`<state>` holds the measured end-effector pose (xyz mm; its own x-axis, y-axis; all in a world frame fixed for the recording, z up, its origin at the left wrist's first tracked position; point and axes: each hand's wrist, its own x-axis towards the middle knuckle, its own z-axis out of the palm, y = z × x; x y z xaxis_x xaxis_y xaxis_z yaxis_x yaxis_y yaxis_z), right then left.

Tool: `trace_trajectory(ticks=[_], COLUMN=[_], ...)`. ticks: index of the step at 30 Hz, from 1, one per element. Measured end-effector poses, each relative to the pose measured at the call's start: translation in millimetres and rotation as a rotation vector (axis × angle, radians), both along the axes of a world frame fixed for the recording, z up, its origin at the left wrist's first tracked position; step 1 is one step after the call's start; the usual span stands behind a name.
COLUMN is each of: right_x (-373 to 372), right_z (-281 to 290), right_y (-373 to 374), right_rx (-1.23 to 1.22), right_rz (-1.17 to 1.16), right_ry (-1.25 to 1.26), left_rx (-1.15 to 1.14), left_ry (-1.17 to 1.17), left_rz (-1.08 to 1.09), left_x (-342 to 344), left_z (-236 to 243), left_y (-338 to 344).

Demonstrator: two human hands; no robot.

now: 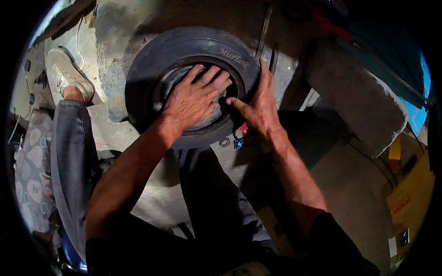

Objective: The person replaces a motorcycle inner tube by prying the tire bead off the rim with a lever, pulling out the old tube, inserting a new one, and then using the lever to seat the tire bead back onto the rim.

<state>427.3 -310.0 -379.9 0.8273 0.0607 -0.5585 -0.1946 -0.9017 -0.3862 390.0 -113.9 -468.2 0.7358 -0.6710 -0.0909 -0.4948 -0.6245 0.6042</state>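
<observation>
Tyre (189, 43) at upper centre of the frame: my left hand (195, 96) lay spread over its middle, my right hand (261, 108), thumb parted, apparently touched its right edge, and uneven pressure could have tipped it.

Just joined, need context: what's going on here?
A person is handling a tyre fitted on a wheel, bare-handed. The left hand lies spread over the wheel's middle; the right hand is at the tyre's right edge, thumb pointing inward. A small ring lies on the floor near the tyre.
</observation>
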Motion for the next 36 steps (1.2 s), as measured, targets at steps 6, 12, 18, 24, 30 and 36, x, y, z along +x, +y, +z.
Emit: trace_trajectory(ticks=[6,12,18,24,30,36], right_x=[-19,-7,0,10,5,7], right_z=[-12,-10,-9,1,-1,-2], right_y=[-11,0,-13,-6,-15,-22], right_rx=[0.177,0.154,0.142,0.077,0.254,0.182], right_rz=[-0.230,-0.216,-0.166,-0.151,-0.262,-0.182], right_ry=[0.155,0.126,0.201,0.263,0.266,0.278], left_rx=[0.020,-0.108,-0.179,-0.157,-0.139,-0.219], left_ry=[-0.010,-0.147,-0.019,-0.038,-0.060,0.037], left_rz=[0.033,-0.041,-0.024,0.015,-0.092,-0.112], left_x=[-3,-8,-13,-9,9,24], left_z=[-2,-2,-10,-2,0,-1], left_y=[-3,3,-2,-10,-23,-31])
